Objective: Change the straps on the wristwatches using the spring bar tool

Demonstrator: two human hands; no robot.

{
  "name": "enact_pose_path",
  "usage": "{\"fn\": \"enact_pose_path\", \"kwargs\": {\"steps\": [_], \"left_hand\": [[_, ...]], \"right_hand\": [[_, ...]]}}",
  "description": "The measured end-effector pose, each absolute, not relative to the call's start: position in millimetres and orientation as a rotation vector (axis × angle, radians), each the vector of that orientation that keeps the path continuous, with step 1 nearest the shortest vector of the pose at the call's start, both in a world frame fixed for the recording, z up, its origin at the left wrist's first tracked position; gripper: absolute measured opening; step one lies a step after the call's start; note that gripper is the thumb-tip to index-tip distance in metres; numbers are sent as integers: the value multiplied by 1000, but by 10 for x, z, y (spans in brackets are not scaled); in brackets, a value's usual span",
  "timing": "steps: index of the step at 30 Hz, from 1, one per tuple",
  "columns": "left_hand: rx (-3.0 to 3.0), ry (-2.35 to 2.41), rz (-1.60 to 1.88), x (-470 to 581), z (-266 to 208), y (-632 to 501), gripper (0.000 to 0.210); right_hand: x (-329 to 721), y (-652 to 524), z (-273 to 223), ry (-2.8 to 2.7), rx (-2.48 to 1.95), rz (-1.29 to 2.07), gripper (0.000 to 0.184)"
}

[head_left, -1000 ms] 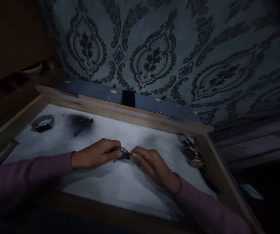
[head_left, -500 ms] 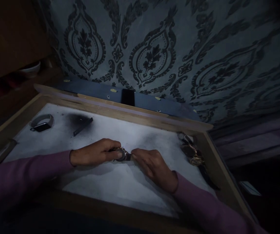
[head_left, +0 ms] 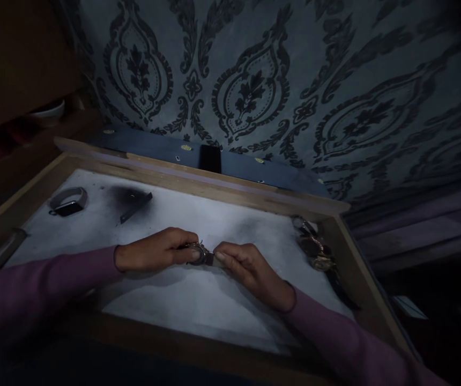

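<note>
Between my two hands is a wristwatch (head_left: 201, 254) with a round metal case and a dark strap. My left hand (head_left: 160, 250) is closed around the case, the thumb lying over its face. The fingers of my right hand (head_left: 250, 271) pinch the strap on the case's right side. Part of the watch is hidden by my fingers. Both hands are over the white surface (head_left: 166, 305) inside a wooden-rimmed tray (head_left: 198, 185).
A smartwatch with a grey band (head_left: 68, 202) lies at the tray's left, near a dark flat strip (head_left: 136, 207). Several watches (head_left: 321, 260) lie along the right side. A black phone-like object (head_left: 210, 158) stands behind the far rim, by the patterned wall (head_left: 250, 96).
My right hand has shifted slightly along the strap, with its fingers bent a little differently. My left hand keeps its hold on the watch case.
</note>
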State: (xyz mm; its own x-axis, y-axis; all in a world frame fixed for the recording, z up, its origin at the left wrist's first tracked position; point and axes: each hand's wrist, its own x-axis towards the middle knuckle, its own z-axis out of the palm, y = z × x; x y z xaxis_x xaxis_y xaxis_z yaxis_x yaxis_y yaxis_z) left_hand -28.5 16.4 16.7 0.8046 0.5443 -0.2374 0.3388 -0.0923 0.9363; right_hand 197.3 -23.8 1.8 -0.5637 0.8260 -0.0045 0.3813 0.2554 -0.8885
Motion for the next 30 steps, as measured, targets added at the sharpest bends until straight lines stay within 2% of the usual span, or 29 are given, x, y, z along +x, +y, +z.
{"fn": "enact_pose_path", "kwargs": {"steps": [6,12,17,24,30], "left_hand": [[1937,789,204,-270,142,130,28],[1633,700,160,-285,160,169,31],[1502,696,110,-288,157,180,31],[2006,783,209,-280,162,149,24],[1826,737,195,-275,155,161,28]], "right_hand": [[1973,-242,7,-2234,-1100,1072,35],[1999,-260,-7,-2344,-1003,823,33],[1994,-255,-3,-2285,-998,919,34],[1971,-220,-17,-2049,-1127,1314,43],[1987,-227,19,-2218,-1076,1102,37]]}}
